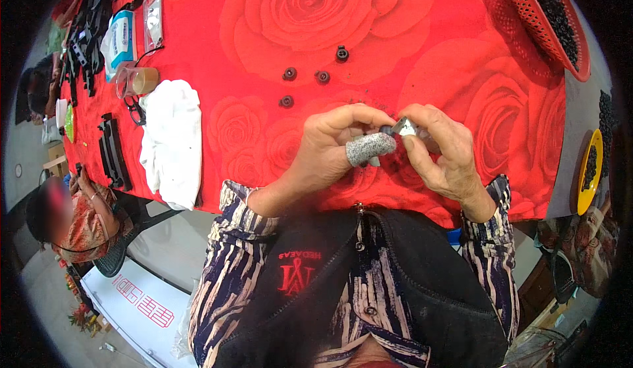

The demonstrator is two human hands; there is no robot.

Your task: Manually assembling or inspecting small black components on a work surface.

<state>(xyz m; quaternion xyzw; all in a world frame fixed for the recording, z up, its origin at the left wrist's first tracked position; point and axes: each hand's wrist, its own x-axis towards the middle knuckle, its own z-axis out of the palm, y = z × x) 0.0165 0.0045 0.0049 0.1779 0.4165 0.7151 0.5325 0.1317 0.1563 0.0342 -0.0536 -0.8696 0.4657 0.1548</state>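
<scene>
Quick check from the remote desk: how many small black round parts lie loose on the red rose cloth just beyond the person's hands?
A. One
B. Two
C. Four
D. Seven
C: four small black round parts lie apart from one another on the red rose cloth, just beyond the left hand and the right hand, which together pinch a small silver piece.

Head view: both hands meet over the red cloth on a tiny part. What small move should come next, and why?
Probably press the small black part into the shiny metal piece. The left hand, its thumb in a grey sleeve, holds the part against the piece pinched by the right hand; they already touch.
</scene>
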